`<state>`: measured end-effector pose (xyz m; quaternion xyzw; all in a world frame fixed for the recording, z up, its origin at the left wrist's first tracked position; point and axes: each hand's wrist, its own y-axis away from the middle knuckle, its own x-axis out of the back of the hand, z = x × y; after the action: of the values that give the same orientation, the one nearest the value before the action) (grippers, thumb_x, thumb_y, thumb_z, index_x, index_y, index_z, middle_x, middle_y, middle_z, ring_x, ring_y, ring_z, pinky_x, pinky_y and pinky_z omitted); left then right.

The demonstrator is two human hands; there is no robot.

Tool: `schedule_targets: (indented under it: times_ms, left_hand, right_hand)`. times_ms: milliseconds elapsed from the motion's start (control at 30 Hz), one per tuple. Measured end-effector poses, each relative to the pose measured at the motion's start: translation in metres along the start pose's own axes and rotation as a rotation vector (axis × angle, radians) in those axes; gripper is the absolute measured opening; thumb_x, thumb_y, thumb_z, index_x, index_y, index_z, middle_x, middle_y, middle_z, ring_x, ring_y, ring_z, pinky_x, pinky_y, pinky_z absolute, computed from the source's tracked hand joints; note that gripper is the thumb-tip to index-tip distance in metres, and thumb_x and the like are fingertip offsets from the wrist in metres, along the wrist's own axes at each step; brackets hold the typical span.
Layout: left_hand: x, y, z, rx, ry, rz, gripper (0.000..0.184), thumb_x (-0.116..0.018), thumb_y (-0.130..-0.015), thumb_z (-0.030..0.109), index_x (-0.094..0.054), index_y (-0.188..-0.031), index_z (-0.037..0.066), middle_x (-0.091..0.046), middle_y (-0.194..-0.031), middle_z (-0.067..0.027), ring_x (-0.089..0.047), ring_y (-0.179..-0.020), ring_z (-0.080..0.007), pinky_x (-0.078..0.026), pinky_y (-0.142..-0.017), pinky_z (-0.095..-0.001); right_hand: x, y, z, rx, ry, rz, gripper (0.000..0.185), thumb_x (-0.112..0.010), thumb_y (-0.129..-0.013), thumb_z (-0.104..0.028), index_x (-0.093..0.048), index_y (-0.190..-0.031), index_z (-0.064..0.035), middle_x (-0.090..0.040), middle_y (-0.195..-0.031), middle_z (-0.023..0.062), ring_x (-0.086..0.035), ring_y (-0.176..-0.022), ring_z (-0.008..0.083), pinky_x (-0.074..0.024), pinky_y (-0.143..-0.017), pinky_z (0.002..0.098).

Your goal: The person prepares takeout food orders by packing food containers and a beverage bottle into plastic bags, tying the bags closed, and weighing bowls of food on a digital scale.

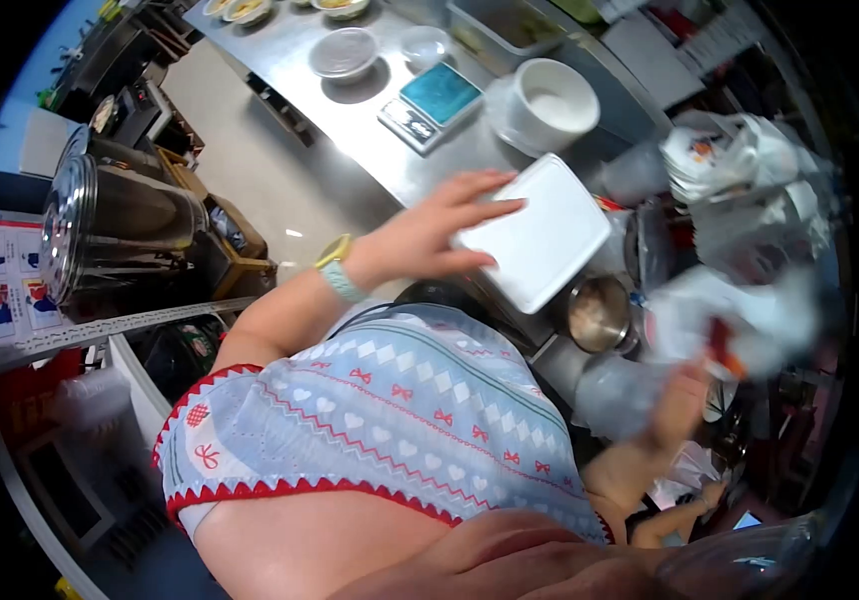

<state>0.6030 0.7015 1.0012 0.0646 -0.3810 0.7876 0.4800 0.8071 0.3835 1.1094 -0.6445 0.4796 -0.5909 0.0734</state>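
My left hand point(450, 225), with a yellow-and-mint watch on the wrist, reaches over a white rectangular tub with a flat lid point(545, 235). Its fingers are spread and rest on the lid's near side. Smeared by motion at the right, my right hand point(682, 400) is up against a white plastic bag point(740, 320) with red and orange marks. The bag is blurred along with the hand, which appears to grip it; the fingertips are not clear. Beside the tub stands a metal pot point(598, 313) with pale contents.
On the steel counter point(370, 140) are a digital scale point(430, 105), a lidded bowl point(343, 54), stacked white bowls point(552, 100) and a clear bin point(510, 30). Bundled plastic bags point(740, 165) lie at right. A large steel barrel point(125, 225) stands left. Another person's arm point(675, 520) shows lower right.
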Motion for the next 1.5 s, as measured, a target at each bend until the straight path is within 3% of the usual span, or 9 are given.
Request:
schedule_targets:
  times_ms: [100,200,333,667,800,933,1133,1333,1500]
  left_hand:
    - [0.154,0.095,-0.032,0.042,0.360,-0.030,0.056,-0.064,-0.086,0.035,-0.049,-0.130,0.003,-0.043,-0.137,-0.0172,-0.039,-0.128,-0.0315,-0.022,-0.111,-0.0414]
    - [0.231,0.165,-0.074,0.269,0.622,-0.205,0.043,-0.061,-0.088,0.032,-0.057,-0.117,0.000,-0.055,-0.123,-0.0163,-0.051,-0.116,-0.0293,-0.024,-0.111,-0.0400]
    - [0.285,0.237,-0.114,0.561,1.216,0.072,0.026,-0.057,-0.091,0.010,-0.058,-0.114,-0.002,-0.061,-0.114,-0.0083,-0.054,-0.107,-0.0154,-0.042,-0.094,-0.0305]
    - [0.371,0.238,-0.219,0.734,1.145,0.159,0.025,-0.060,-0.092,0.018,-0.061,-0.109,0.000,-0.064,-0.099,-0.0021,-0.058,-0.088,-0.0093,-0.047,-0.080,-0.0253]
    - [0.456,0.245,-0.280,0.867,1.104,0.396,0.017,-0.064,-0.088,0.015,-0.063,-0.096,0.000,-0.064,-0.085,-0.0006,-0.057,-0.074,-0.0076,-0.046,-0.067,-0.0218]
    - [0.466,0.246,-0.297,0.833,0.760,0.478,0.011,-0.069,-0.082,0.009,-0.059,-0.081,0.005,-0.060,-0.077,0.0010,-0.053,-0.067,-0.0052,-0.043,-0.059,-0.0201]
    - [0.472,0.235,-0.283,0.921,0.706,0.347,0.015,-0.067,-0.082,0.004,-0.053,-0.078,0.007,-0.060,-0.080,-0.0004,-0.057,-0.080,-0.0082,-0.047,-0.070,-0.0233]
    - [0.664,0.198,-0.448,0.974,1.320,0.559,0.023,-0.035,-0.096,0.007,-0.049,-0.110,-0.003,-0.059,-0.110,-0.0176,-0.064,-0.095,-0.0260,-0.057,-0.077,-0.0333]
    - [0.648,0.242,-0.488,1.045,1.523,0.945,0.030,-0.031,-0.096,0.012,-0.052,-0.110,-0.006,-0.060,-0.106,-0.0180,-0.064,-0.088,-0.0268,-0.053,-0.086,-0.0379]
  right_hand:
    - [-0.117,0.002,-0.274,-0.487,-1.116,-0.850,0.047,-0.045,-0.094,-0.012,-0.036,-0.137,0.0056,-0.056,-0.113,0.0085,-0.052,-0.099,0.0123,-0.0395,-0.088,0.0257]
    - [-0.206,0.006,-0.367,-0.768,-1.428,-0.694,0.044,-0.037,-0.098,-0.016,-0.035,-0.134,0.0096,-0.050,-0.128,0.0160,-0.050,-0.118,0.0221,-0.0362,-0.101,0.0332]
    - [-0.280,0.015,-0.421,-0.844,-1.759,-0.862,0.041,-0.033,-0.099,-0.019,-0.036,-0.133,0.0044,-0.051,-0.125,0.0169,-0.053,-0.114,0.0238,-0.0391,-0.099,0.0351]
    - [-0.424,-0.011,-0.505,-0.889,-1.671,-0.737,0.033,-0.042,-0.098,-0.020,-0.039,-0.126,-0.0036,-0.056,-0.112,0.0102,-0.055,-0.105,0.0207,-0.0428,-0.093,0.0347]
    - [-0.501,-0.045,-0.547,-0.400,-0.679,-0.583,0.037,-0.053,-0.094,-0.025,-0.043,-0.121,-0.0004,-0.055,-0.112,0.0127,-0.054,-0.099,0.0204,-0.0399,-0.090,0.0299]
    - [-0.526,-0.052,-0.575,0.014,-0.786,-0.725,0.029,-0.064,-0.086,-0.022,-0.056,-0.106,-0.0021,-0.053,-0.107,0.0128,-0.055,-0.093,0.0201,-0.0443,-0.081,0.0293]
    - [-0.567,-0.026,-0.598,-0.297,-1.221,-1.159,0.017,-0.065,-0.086,-0.012,-0.058,-0.098,-0.0028,-0.058,-0.092,0.0040,-0.056,-0.082,0.0097,-0.0460,-0.071,0.0231]
    - [-0.719,-0.146,-0.690,-1.219,-1.772,-0.776,0.023,-0.037,-0.098,-0.013,-0.048,-0.116,-0.0026,-0.057,-0.115,0.0128,-0.057,-0.105,0.0244,-0.0460,-0.094,0.0414]
    - [-0.724,-0.112,-0.617,-1.405,-1.671,-0.620,0.031,-0.033,-0.100,-0.018,-0.048,-0.118,0.0013,-0.056,-0.119,0.0162,-0.054,-0.113,0.0283,-0.0413,-0.101,0.0425]
